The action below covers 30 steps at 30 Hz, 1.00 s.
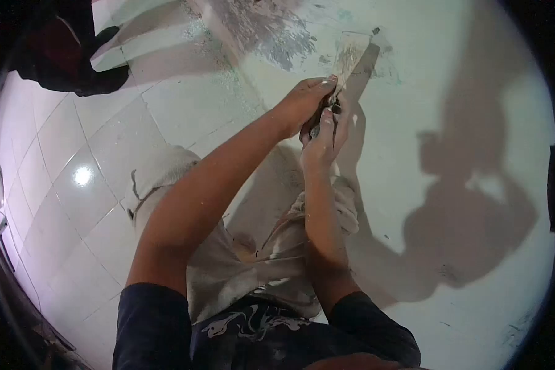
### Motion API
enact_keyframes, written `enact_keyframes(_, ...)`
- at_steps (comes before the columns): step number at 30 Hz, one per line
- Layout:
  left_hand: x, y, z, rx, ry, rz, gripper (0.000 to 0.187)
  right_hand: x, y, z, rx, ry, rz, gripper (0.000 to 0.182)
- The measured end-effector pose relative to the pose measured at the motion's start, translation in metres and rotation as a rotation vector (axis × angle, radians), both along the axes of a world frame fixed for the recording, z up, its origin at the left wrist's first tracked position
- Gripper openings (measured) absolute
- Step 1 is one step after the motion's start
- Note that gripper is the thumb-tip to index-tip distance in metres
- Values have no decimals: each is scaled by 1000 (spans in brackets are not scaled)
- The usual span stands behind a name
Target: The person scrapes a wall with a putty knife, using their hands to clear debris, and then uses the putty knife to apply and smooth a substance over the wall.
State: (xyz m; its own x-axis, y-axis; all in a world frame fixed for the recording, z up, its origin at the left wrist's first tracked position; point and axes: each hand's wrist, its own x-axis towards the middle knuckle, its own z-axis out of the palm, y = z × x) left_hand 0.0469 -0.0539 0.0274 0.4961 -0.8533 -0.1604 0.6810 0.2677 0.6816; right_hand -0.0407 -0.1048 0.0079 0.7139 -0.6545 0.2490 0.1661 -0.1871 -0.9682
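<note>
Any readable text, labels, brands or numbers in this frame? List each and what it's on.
None readable.
The dark shirt carries a pale graphic, too blurred to tell whether it holds letters.
The scraper blade, held by the left hand and the right hand against the wall, shows only smeared plaster, no marking.
The floor tiles are blank.

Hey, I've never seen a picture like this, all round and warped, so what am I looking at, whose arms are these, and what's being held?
This is a single view from a camera worn on a person's head, looking down; the wide lens bends the edges. The two bare arms belong to the wearer. The left hand and right hand together grip the handle of a putty knife, its flat blade against a pale wall marked with grey scraped patches. Below are the person's light trousers and a glossy tiled floor. The dark shapes on the wall are shadows.
</note>
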Motion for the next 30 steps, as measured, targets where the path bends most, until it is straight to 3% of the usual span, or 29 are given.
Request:
enact_keyframes(2,1,-7,-9,-5,5,37,32,-3,6,5,133,51,-29,38)
enact_keyframes(8,-7,-13,-15,33,-65,-3,39,-13,-6,-12,183,32,-27,38)
enact_keyframes(18,-16,-19,-31,241,-203,-19,53,-23,2,-10,143,-10,-35,39)
enact_keyframes(22,-18,-6,-13,328,-184,-28,60,-24,7,-6,198,26,-24,39)
enact_keyframes(30,-18,-7,-18,322,-231,-68,66,-18,10,-9,186,-90,-49,39)
